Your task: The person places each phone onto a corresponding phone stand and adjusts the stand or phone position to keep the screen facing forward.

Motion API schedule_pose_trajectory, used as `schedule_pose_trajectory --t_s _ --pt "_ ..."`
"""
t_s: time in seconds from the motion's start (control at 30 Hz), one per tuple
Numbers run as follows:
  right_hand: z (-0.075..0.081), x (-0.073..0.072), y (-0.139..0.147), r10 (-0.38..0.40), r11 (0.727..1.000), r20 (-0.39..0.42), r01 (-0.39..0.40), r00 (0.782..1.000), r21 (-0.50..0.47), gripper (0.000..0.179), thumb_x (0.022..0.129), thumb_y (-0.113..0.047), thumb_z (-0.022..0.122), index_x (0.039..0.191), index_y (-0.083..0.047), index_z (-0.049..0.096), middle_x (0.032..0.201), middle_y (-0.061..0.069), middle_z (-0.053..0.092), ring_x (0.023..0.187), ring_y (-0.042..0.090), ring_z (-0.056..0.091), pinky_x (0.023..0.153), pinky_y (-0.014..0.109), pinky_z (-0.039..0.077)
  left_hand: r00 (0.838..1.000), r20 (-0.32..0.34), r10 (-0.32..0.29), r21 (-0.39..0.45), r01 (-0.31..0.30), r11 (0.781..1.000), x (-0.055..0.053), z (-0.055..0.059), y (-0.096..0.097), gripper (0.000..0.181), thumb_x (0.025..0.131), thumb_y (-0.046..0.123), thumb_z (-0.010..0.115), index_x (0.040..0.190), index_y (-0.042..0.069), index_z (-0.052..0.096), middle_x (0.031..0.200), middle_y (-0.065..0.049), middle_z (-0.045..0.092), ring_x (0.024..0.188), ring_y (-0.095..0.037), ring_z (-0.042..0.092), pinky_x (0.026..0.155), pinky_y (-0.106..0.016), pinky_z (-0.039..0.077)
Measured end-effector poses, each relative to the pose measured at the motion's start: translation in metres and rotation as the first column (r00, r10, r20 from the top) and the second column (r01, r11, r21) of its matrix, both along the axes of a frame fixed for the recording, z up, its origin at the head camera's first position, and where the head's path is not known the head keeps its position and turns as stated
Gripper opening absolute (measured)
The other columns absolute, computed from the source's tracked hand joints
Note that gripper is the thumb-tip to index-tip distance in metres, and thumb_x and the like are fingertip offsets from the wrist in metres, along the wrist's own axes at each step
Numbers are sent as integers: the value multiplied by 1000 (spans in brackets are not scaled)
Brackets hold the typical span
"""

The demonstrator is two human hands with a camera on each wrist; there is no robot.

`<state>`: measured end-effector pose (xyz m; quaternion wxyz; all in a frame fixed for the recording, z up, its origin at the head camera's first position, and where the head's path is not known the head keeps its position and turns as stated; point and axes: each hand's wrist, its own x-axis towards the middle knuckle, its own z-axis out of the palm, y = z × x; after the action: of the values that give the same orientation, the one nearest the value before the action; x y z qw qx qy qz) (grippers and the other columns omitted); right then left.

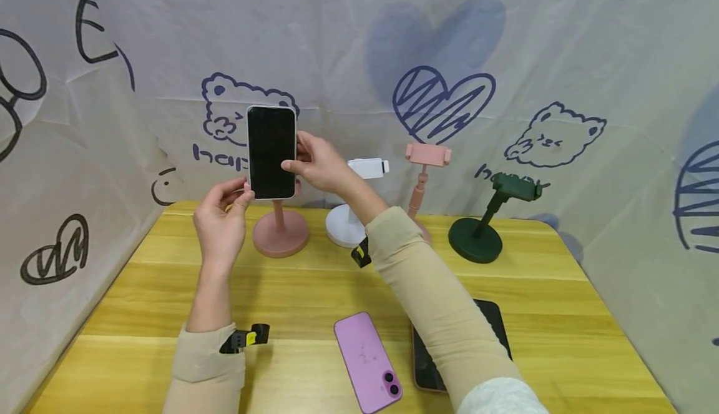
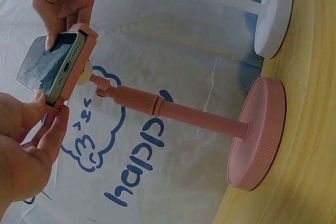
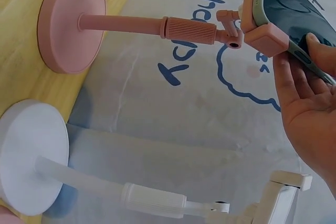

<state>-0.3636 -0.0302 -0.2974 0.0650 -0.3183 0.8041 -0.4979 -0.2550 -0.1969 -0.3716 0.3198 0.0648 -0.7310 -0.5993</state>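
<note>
A smartphone (image 1: 272,152) with a dark screen and a pale edge stands upright in the clamp (image 3: 266,39) of a pink phone stand (image 1: 281,234). My left hand (image 1: 221,219) pinches the phone's lower left corner, thumb on the front and fingers behind by the clamp. On the other side, my right hand (image 1: 322,163) grips the right edge, its thumb lying over the screen. In the left wrist view the clamp's pink arms (image 2: 75,77) reach round both sides of the phone (image 2: 47,64). Most of the clamp is hidden behind the phone in the head view.
To the right stand a white phone stand (image 1: 344,226), another pink stand (image 1: 428,155) and a dark green one (image 1: 476,240). Nearer me a purple phone (image 1: 366,361) lies back up. Beside it a dark-screened tablet (image 1: 494,320) is partly under my right arm.
</note>
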Motion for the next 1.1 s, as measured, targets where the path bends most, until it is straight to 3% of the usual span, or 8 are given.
schedule_pose_trajectory --t_s 0.17,0.33,0.5,0.63,0.77,0.93,1.0,1.1 --pt "-2 -1 1 20 999 37 -19 999 -30 47 102 -8 66 146 -3 51 131 15 69 114 23 70 98 31 57 1000 18 -3 3 3 1000 1 0 1 30 100 11 70 129 1 70 124 -13 70 107 -7 66 98 -23 56" --pt "-2 -3 2 49 990 129 -31 990 -135 54 102 -4 64 153 -3 45 139 17 65 118 27 69 100 36 57 1000 13 -13 7 13 1000 0 1 1 30 99 9 71 128 1 70 123 -13 71 107 -9 67 98 -24 56" --pt "0 -4 1 -5 975 189 47 982 -217 54 105 -10 63 155 -4 44 141 16 63 122 26 66 99 37 58 1000 5 -20 5 20 1000 -2 2 2 31 99 8 71 129 0 70 124 -14 71 108 -10 66 98 -24 56" --pt "5 -4 -2 -77 953 168 122 983 -279 48 106 -11 61 152 -2 50 134 18 67 117 27 67 95 36 60 1000 18 -23 13 23 1000 -3 1 2 32 100 9 70 130 1 69 126 -13 71 107 -9 65 99 -24 56" --pt "7 -5 -4 -115 946 113 143 987 -291 43 104 -5 61 147 -1 56 127 20 70 109 29 70 92 35 62 997 65 -34 4 34 999 -3 1 2 35 103 15 67 136 4 66 129 -11 69 111 -12 65 103 -26 54" --pt "7 -4 -4 -125 960 47 132 991 -246 45 104 -4 61 149 -2 56 123 20 71 105 29 72 89 33 62 981 136 -139 56 132 990 -3 1 1 45 109 22 56 149 4 54 142 -15 62 121 -22 65 104 -27 54" --pt "7 -4 -3 -118 964 29 121 993 -236 47 103 -4 62 149 -2 55 122 21 72 104 30 72 88 33 62 975 135 -179 98 167 981 -3 1 0 46 109 21 53 151 2 51 144 -17 60 120 -23 65 102 -27 54" --pt "7 -3 -2 -107 968 21 109 994 -226 48 103 -5 62 151 -3 53 122 20 72 104 29 73 88 33 62 973 122 -194 129 179 975 -2 1 -1 46 109 20 53 151 1 51 144 -18 60 116 -18 66 101 -25 54"
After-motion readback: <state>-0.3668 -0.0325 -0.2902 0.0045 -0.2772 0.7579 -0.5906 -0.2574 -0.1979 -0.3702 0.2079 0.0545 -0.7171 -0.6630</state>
